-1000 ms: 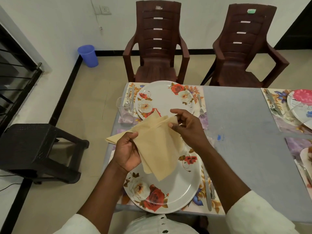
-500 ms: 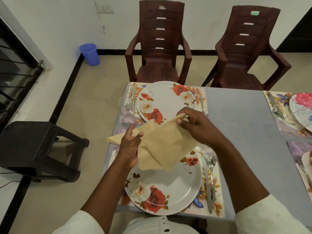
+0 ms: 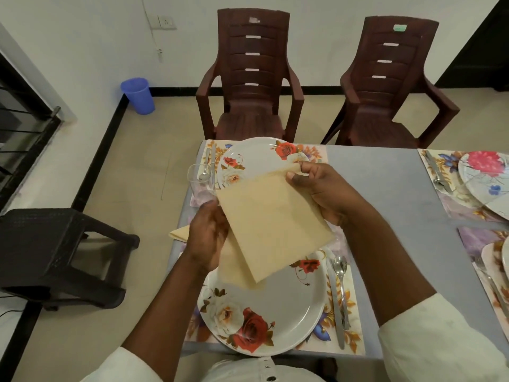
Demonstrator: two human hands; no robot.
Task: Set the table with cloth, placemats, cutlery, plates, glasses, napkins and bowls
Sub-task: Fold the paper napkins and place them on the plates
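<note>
Napkin, beige folded cloth (image 3: 272,227), hangs between my hands above the near round white rose-printed plate (image 3: 278,307), so I can square the fold. My right hand (image 3: 322,194) pinches its far corner; my left hand (image 3: 208,238) grips its near-left edge, with a second beige piece (image 3: 180,232) beyond its knuckles.

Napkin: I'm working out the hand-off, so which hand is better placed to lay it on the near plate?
Probably the left hand: it grips the napkin by its lower edge, above the near plate. The right hand pinches the far top corner, nearer the far plate.
</note>
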